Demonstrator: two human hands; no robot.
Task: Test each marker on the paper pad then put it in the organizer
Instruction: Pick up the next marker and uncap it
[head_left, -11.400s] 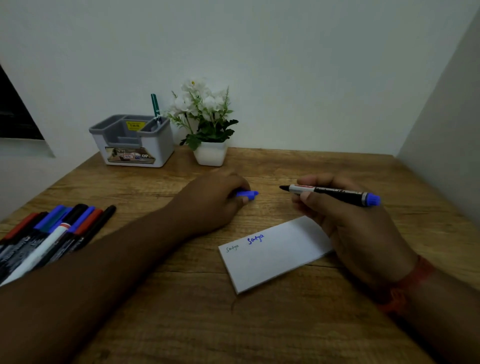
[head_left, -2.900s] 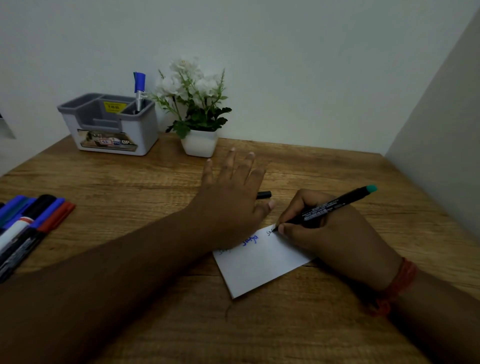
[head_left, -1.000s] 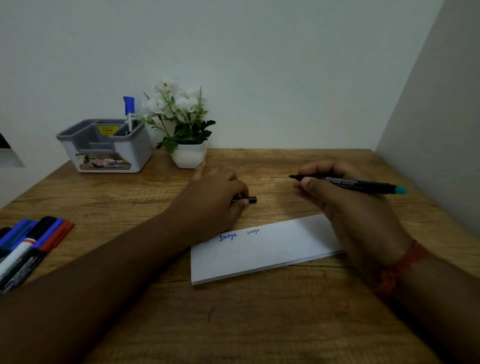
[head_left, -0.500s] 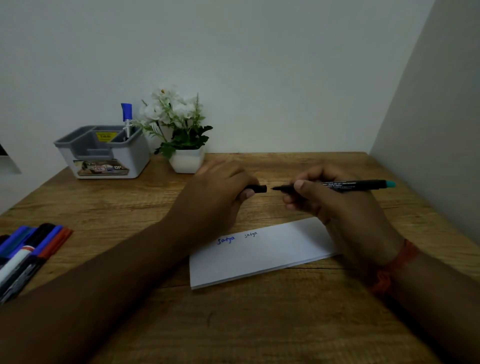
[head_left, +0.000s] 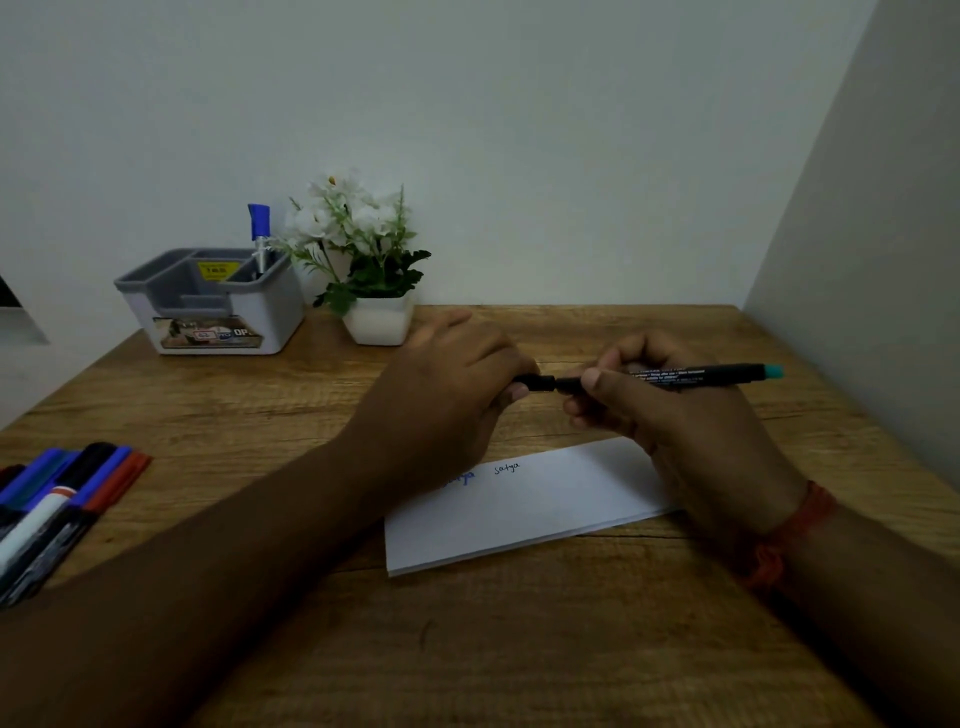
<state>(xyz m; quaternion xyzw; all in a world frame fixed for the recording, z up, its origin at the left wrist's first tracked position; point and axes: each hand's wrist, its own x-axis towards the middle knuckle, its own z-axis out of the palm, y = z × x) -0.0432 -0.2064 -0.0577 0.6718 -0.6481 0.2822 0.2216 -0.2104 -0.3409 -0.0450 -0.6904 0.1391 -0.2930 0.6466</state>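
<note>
My right hand (head_left: 670, 415) grips a black marker (head_left: 701, 375) with a teal end, held level above the desk. My left hand (head_left: 447, 395) pinches its black cap (head_left: 535, 383), which meets the marker's tip. Below both hands lies the white paper pad (head_left: 535, 509), with a blue word and a black word written near its upper left. The grey-and-white organizer (head_left: 218, 306) stands at the back left and holds a blue-capped marker (head_left: 258, 234) upright. Several more markers (head_left: 57, 499) lie in a row at the left edge.
A white pot of white flowers (head_left: 371, 275) stands just right of the organizer. A wall (head_left: 857, 260) closes the desk's right side and another runs along the back. The wooden desk (head_left: 519, 649) stretches toward me below the pad.
My hands have come together: the cap in my left hand now meets the marker's tip, where half a second ago a small gap remained. Earlier, my right hand wrote on the pad.
</note>
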